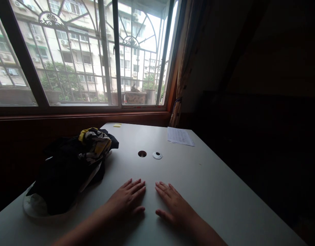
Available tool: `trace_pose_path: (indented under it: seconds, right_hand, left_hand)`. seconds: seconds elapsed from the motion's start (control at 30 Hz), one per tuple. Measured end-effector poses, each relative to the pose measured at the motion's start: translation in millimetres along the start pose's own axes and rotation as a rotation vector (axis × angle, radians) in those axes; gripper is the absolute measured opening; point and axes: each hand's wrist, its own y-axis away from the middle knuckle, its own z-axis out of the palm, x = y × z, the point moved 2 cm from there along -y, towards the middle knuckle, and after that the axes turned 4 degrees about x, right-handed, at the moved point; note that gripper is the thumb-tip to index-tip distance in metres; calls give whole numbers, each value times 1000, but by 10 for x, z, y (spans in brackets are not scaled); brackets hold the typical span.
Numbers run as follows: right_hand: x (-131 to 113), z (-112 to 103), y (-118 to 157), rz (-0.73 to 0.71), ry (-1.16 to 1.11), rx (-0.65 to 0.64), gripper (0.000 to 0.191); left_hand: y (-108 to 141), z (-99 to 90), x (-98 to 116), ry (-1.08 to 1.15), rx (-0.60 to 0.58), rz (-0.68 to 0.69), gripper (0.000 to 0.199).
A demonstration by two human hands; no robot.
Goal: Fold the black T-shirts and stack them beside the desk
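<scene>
Palm down on the white table [208, 198], my left hand [128, 196] lies flat with its fingers stretched out and holds nothing. Beside it, a small gap to the right, my right hand [171, 203] rests the same way, fingers extended and thumb apart. Beyond the fingertips is a round hole [142, 154] in the tabletop. A white ring-shaped cap [157, 155] with a dark opening lies just right of that hole. To the left of my left hand sits a heap of dark clothes [62, 174], with a yellow, black and white patterned cloth [97, 141] on top.
Under the clothes, the pale rim of a round container [36, 206] shows. Printed papers [180, 136] lie at the far right of the table, and a yellow sticky note [117, 125] near its back edge. Behind stand a barred window [80, 58] and a tied curtain [181, 75].
</scene>
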Motion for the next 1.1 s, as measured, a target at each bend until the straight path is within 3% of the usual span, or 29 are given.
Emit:
trace_pose_path:
  seconds: [0.13, 0.33, 0.8, 1.1]
  right_hand:
    - [169, -87, 15, 39, -26, 154, 61]
    - [259, -161, 36, 106, -70, 224, 48]
    - [236, -166, 49, 86, -86, 255, 45]
    - [213, -196, 52, 97, -140, 277, 43]
  left_hand:
    - [-4, -137, -134, 8, 159, -113, 36]
    - [65, -333, -291, 0, 375, -227, 46]
    - [53, -376, -242, -9, 327, -267, 46]
    - [87, -445, -293, -21, 403, -277, 41]
